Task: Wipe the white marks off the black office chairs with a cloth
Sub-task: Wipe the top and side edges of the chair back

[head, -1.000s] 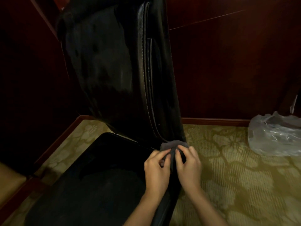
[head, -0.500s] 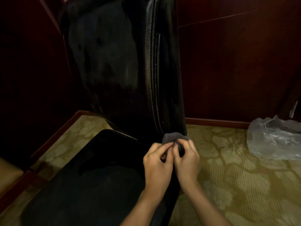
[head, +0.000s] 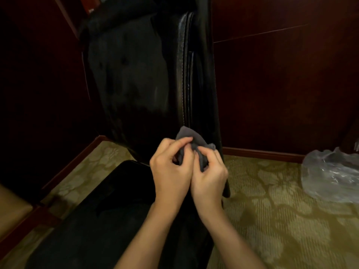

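A small grey cloth (head: 191, 144) is bunched between both hands, low against the right edge of the black office chair (head: 139, 84), where the stitched backrest meets the seat. The left hand (head: 171, 171) has its fingers (head: 180, 141) curled over the cloth's left part, the thumb and forefinger pinching the fabric near its top. The right hand (head: 208, 177) lies close beside it, the two nearly touching, with its curled fingers gripping the cloth's lower right fold. A peak of cloth stands up above the fingertips and lies against the chair's dark seam. The backrest rises tall and glossy, with pale stitching down its edge; the black seat (head: 87, 220) spreads out toward the lower left under the forearms. The chair stands on a patterned olive carpet (head: 272, 220) in a corner of dark red wood panelling (head: 281, 84) with a skirting board. On the carpet at far right, well apart from the hands, lies a crumpled clear plastic bag (head: 330, 175).
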`<state>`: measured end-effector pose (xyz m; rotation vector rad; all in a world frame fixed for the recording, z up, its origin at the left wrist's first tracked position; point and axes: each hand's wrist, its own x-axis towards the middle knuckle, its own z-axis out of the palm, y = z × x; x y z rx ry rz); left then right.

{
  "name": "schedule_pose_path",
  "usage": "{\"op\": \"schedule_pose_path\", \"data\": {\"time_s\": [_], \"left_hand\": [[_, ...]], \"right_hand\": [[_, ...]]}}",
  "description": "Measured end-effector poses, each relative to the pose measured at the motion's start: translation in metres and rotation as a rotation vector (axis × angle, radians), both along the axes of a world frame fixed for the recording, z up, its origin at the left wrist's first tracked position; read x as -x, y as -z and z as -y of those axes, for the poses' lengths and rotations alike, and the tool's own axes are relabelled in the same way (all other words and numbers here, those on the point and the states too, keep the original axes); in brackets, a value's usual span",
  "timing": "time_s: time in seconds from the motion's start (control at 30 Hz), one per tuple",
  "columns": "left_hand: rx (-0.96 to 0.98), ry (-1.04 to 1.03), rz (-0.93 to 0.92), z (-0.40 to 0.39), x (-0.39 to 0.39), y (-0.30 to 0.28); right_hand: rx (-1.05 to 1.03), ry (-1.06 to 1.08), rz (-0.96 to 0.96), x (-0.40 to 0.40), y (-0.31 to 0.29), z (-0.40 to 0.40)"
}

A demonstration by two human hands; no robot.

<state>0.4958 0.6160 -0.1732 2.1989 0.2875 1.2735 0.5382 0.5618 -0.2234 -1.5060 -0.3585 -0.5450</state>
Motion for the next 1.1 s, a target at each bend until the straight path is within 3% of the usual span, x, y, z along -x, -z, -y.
{"op": "schedule_pose_path", "data": {"time_s": [0.13, 0.27, 0.4, 0.77, 0.9, 1.1], "left_hand": [[-0.066, -0.001, -0.081, -0.002, 0.006, 0.036], [-0.083, 0.05, -0.319, 0.006, 0.005, 0.088], [-0.042, 0.107, -0.357, 0.012, -0.002, 0.094], [-0.005, 0.022, -0.121, 0.002, 0.009, 0.049], [-0.031, -0.002, 0.035, -0.004, 0.004, 0.01], [-0.11, 0.042, 0.108, -0.027, -0.026, -0.049]], "right_hand": [[0.133, 0.002, 0.044, -0.005, 0.047, 0.012], [0.32, 0.009, -0.084, -0.016, 0.097, 0.03], [0.314, -0.007, -0.146, -0.027, 0.099, 0.035], [0.132, -0.111, -0.143, -0.002, 0.055, 0.014], [0.02, -0.165, -0.028, -0.001, 0.009, 0.004], [0.003, 0.019, 0.111, -0.033, -0.053, -0.007]]}}
